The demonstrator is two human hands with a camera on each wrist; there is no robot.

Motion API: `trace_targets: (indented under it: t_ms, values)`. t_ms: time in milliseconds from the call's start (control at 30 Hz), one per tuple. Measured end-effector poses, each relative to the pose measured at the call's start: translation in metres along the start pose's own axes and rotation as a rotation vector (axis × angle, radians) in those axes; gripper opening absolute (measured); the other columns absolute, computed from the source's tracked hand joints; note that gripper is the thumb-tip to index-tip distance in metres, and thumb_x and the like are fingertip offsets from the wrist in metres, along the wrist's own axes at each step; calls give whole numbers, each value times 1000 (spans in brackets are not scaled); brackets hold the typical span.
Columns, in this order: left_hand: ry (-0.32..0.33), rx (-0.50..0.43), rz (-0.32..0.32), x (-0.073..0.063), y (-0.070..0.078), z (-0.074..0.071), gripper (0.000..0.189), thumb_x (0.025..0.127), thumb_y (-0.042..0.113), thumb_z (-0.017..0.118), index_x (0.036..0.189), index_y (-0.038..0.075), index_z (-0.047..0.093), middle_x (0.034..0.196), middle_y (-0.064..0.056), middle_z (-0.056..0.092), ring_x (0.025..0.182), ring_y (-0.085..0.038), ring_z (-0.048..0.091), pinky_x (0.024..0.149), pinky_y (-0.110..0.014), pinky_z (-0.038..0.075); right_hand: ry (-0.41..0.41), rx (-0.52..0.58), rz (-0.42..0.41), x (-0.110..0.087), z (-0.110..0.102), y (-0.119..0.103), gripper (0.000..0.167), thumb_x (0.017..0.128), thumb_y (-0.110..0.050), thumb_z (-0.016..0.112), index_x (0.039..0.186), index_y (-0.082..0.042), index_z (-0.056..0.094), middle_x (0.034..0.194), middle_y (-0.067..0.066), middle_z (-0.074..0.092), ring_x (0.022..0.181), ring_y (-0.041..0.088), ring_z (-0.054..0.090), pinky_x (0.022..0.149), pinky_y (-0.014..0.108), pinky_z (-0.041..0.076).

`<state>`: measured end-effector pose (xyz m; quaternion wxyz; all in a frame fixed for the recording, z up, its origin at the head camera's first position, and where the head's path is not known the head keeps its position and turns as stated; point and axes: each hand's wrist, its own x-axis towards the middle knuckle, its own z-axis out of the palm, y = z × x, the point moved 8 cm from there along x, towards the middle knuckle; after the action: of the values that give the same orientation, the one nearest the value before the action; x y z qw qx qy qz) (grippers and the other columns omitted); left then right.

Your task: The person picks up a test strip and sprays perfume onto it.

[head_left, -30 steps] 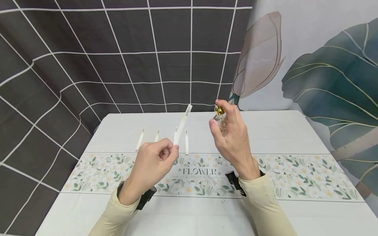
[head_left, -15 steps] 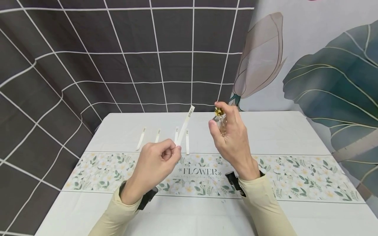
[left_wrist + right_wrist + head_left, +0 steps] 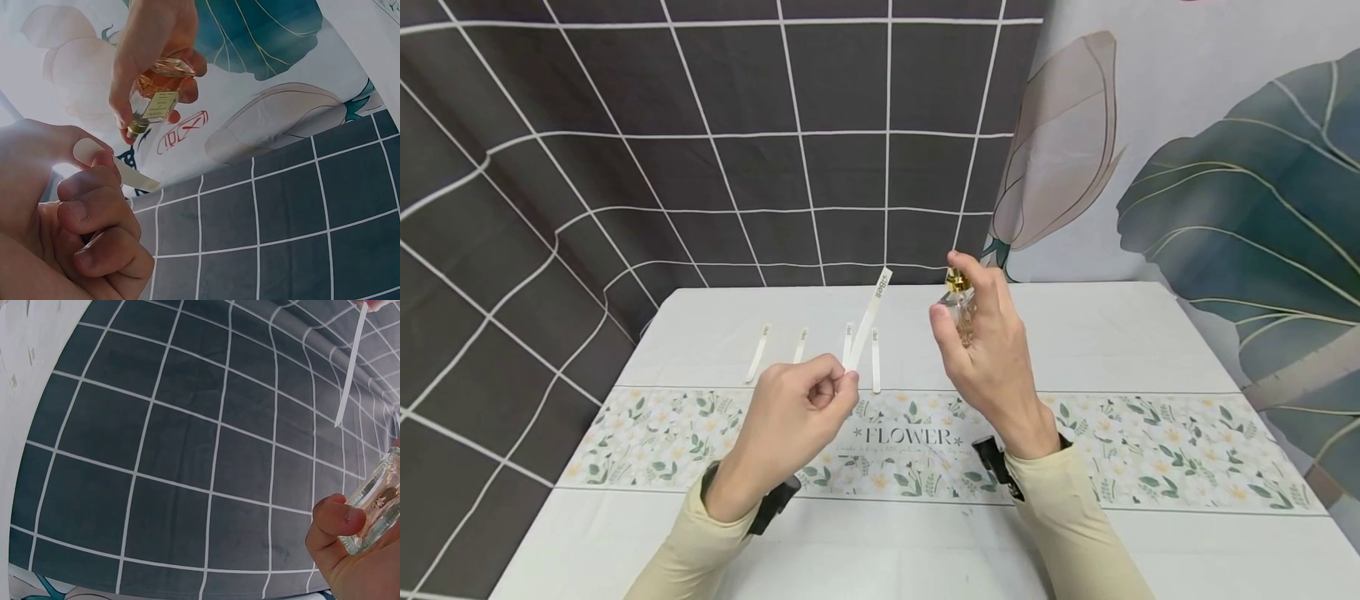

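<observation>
Between thumb and index finger my left hand [image 3: 797, 412] pinches the lower end of a white paper perfume test strip [image 3: 871, 317], which tilts up and to the right. My right hand [image 3: 996, 358] grips a clear glass perfume bottle [image 3: 157, 100] with a pale label and amber liquid. Its index finger lies at the top of the gold sprayer [image 3: 957, 281]. The sprayer is level with the strip's upper part, a short gap to its right. In the right wrist view, the bottle's glass base [image 3: 378, 503] shows above the curled fingers.
Several more test strips lie in a row on the white table, including a leftmost strip [image 3: 758, 354] and a rightmost strip [image 3: 876, 361]. A floral band [image 3: 1180, 450] crosses the tabletop [image 3: 880, 550]. A dark gridded cloth [image 3: 842, 175] hangs behind.
The index finger on the sprayer dips slightly half a second ago and is raised again now. The strip and left hand shift a little to the right; both holds stay the same.
</observation>
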<state>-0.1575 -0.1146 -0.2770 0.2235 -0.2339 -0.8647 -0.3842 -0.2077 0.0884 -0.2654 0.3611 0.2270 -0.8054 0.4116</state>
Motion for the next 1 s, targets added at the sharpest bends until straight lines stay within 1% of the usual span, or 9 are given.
trace_targets:
  t_ms: [300, 400, 633, 800, 1000]
  values:
    - [-3, -6, -6, 0, 1, 0, 28, 88, 3, 66, 66, 18, 55, 55, 16, 30, 50, 2, 27, 48, -19, 28, -2, 0, -4, 0, -1, 1, 48, 99, -26, 54, 145, -16, 48, 123, 17, 58, 71, 17, 35, 58, 34, 30]
    - [-5, -9, -9, 0, 1, 0, 28, 88, 4, 66, 66, 17, 54, 54, 16, 30, 50, 2, 28, 49, -20, 28, -2, 3, -4, 0, -1, 1, 48, 99, -28, 54, 144, -15, 48, 123, 18, 58, 72, 18, 37, 59, 34, 32]
    - [3, -18, 3, 0, 0, 0, 29, 88, 2, 65, 66, 18, 54, 54, 15, 31, 50, 2, 28, 48, -20, 29, -1, 13, -4, 2, -2, 1, 47, 99, -31, 53, 143, -13, 50, 120, 18, 58, 75, 19, 38, 61, 34, 32]
    - [21, -15, 18, 1, 0, -2, 31, 87, 1, 65, 64, 19, 53, 54, 15, 31, 50, 2, 28, 49, -20, 31, -4, 15, -1, 1, -1, 2, 47, 98, -27, 55, 143, -15, 50, 118, 15, 58, 74, 17, 38, 60, 34, 31]
    - [24, -10, 22, 1, 0, -2, 31, 87, 1, 65, 64, 19, 52, 53, 14, 31, 50, 2, 28, 49, -19, 31, -21, 12, -3, 1, 0, 2, 48, 98, -27, 56, 144, -17, 49, 109, 14, 55, 71, 15, 36, 57, 33, 30]
